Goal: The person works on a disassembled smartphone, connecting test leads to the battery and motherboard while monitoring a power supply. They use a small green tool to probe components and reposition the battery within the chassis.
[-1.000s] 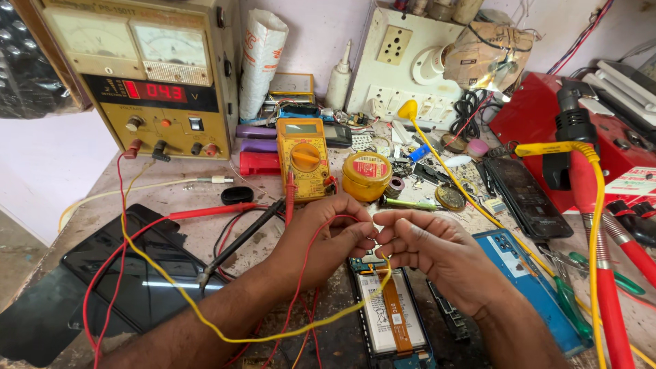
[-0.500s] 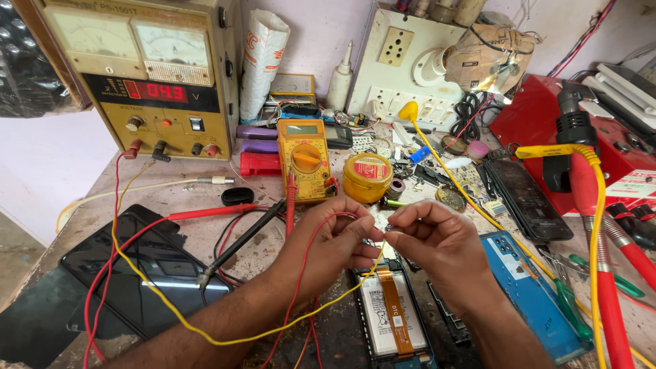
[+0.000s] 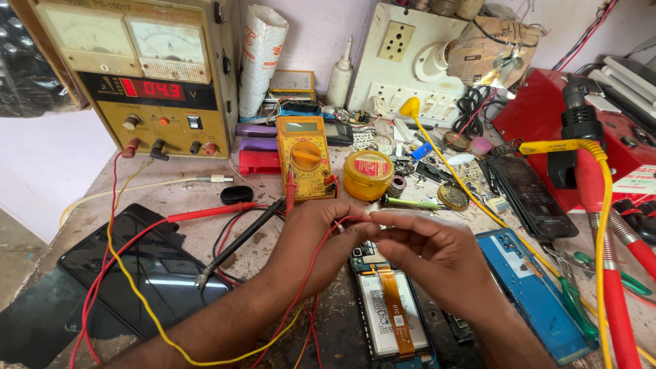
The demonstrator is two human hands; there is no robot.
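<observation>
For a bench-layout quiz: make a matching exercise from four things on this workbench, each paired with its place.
Things:
1. Yellow multimeter
2. Opened phone
3. Power supply
4. Dark tablet

Places:
A. Far left, at the back of the bench
B. Right under both hands
C. Near left, under red and yellow wires
D. Behind the left hand, beside a round yellow tin

Pairs: 1-D, 2-B, 3-A, 4-C
</observation>
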